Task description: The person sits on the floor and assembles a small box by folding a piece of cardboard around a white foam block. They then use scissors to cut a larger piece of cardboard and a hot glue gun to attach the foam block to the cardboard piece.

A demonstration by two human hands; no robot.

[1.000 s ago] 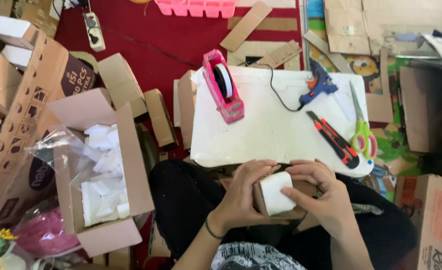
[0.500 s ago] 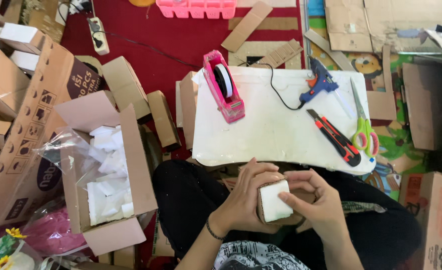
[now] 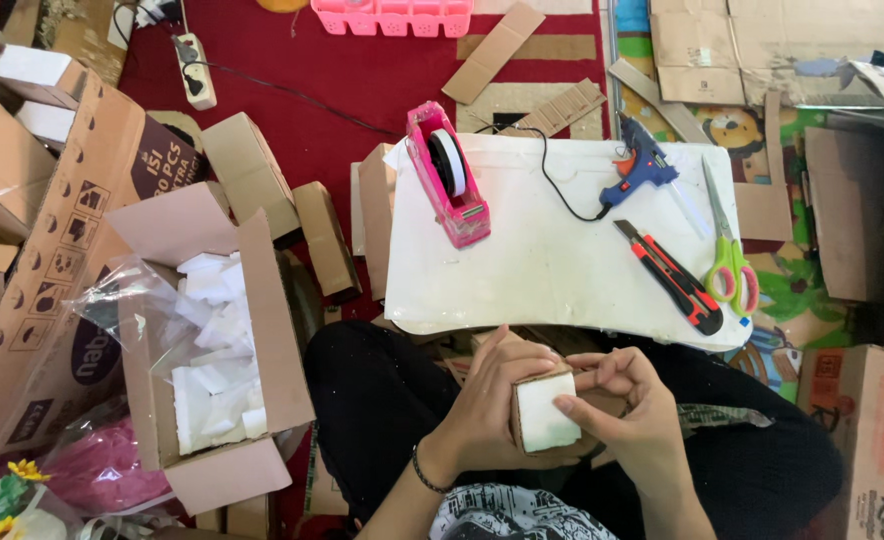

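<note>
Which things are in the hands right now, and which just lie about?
In hand: small cardboard box with white foam, held by left hand and right hand.
Lying about: tape dispenser, glue gun, utility knife, scissors, foam carton.

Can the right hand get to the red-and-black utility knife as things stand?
Probably yes, once freed: the utility knife lies uncovered on the white board, just beyond the right hand, which is now busy on the small box.
</note>
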